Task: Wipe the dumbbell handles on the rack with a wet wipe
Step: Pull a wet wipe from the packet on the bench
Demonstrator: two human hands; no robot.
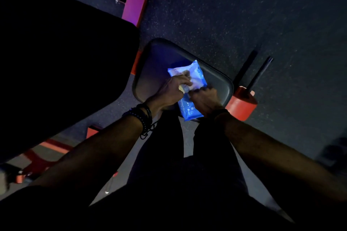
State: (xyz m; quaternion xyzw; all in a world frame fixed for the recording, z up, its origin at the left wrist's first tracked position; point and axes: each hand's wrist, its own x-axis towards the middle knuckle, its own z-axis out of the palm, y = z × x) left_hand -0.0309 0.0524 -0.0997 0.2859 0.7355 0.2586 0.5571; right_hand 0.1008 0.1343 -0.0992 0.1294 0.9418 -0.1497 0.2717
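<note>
The wet wipe pack [189,88], a blue soft packet, lies at the centre of the frame on the dark seat pad [155,65] of a gym bench. Its lower end overhangs the near edge of the pad.

The left hand [170,92] reaches in from the lower left and rests on the left side of the pack. Its fingers are curled onto the pale middle area of the pack, and they pinch something pale, apparently a wipe [183,87]. Whether this wipe is free of the pack cannot be determined. The left wrist carries several dark bracelets [142,118].

The right hand [205,99] reaches in from the lower right and sits on the right edge of the pack. Its fingers are curled down onto the packet and hold it against the pad. The fingertips of both hands are close together over the middle of the pack.

Both forearms extend from the bottom corners of the frame. The person's dark-clothed legs [169,155] fill the lower centre and are hard to make out.

A large black pad [56,52] occupies the upper left, with almost no detail visible. A red frame bar [136,3] shows at upper centre. A red roller [242,104] with a dark post [260,73] stands just right of the seat pad. More red frame parts [43,155] lie at lower left, partly blurred. The speckled dark floor [244,15] fills the rest of the frame. The lighting is dim throughout.
</note>
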